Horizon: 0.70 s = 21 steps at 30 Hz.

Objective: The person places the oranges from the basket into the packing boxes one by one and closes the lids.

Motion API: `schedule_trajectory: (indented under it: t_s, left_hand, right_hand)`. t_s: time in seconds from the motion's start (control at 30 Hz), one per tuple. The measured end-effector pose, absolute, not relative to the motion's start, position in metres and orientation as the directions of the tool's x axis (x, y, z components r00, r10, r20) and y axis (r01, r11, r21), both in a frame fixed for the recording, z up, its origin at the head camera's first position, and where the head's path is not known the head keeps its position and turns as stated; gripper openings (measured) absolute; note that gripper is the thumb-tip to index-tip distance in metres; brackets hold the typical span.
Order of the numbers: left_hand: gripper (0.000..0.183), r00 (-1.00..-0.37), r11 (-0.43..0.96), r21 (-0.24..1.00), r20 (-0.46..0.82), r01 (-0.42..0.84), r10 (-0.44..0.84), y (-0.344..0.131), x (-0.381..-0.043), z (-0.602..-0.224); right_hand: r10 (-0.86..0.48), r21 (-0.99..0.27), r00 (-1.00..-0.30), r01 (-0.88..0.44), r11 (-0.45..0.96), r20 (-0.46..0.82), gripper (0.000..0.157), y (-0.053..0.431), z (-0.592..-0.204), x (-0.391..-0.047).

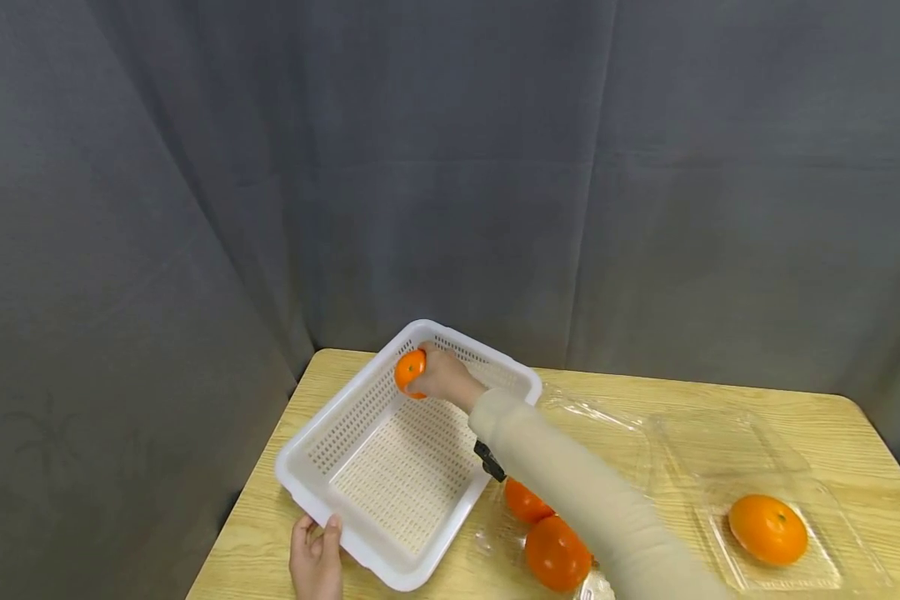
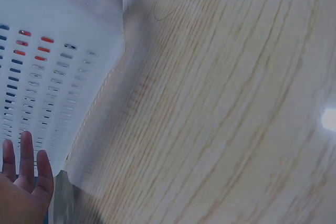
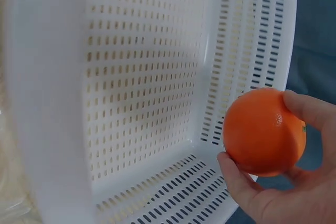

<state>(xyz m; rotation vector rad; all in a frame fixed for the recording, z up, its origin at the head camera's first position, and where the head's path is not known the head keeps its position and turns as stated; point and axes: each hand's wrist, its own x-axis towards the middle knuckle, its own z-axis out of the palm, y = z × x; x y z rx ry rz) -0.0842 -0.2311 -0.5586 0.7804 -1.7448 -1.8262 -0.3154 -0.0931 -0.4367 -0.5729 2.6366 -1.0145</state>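
My right hand (image 1: 444, 375) holds an orange (image 1: 410, 372) inside the far corner of a white plastic basket (image 1: 390, 508). In the right wrist view, thumb and fingers curve round the smooth orange (image 3: 262, 132), beside the slotted wall (image 3: 244, 35). At the basket's near left corner is my left hand (image 1: 317, 560), its thumb and fingertips right at the rim. The left wrist view shows straight, spread fingers (image 2: 26, 153) against the outer wall, where orange patches show through the slots. The basket's perforated floor (image 1: 405, 467) is bare where it shows.
Two more oranges (image 1: 558, 554) lie right of the basket, partly covered by my right sleeve (image 1: 585, 500). Another orange (image 1: 768, 530) sits in an open clear plastic container (image 1: 832, 575) at the right. Clear plastic (image 1: 600, 417) lies behind the sleeve; a grey curtain (image 1: 450, 208) hangs behind the table.
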Motion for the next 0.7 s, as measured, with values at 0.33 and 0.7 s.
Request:
schedule_trajectory:
  t_s: [0.33, 0.7]
  left_hand:
    - [0.038, -0.729, -0.056, 0.996, -0.088, -0.068, -0.679, -0.233, -0.089, -0.556]
    - [0.045, -0.747, -0.032, 0.986, -0.143, -0.161, -0.650, -0.240, -0.091, -0.551]
  right_hand:
    - [-0.555, -0.676, -0.832, -0.393, 0.624, -0.029, 0.075, -0.074, -0.439, -0.299]
    - [-0.618, -0.716, -0.784, -0.464, 0.521, 0.058, 0.076, -0.039, -0.437, -0.269]
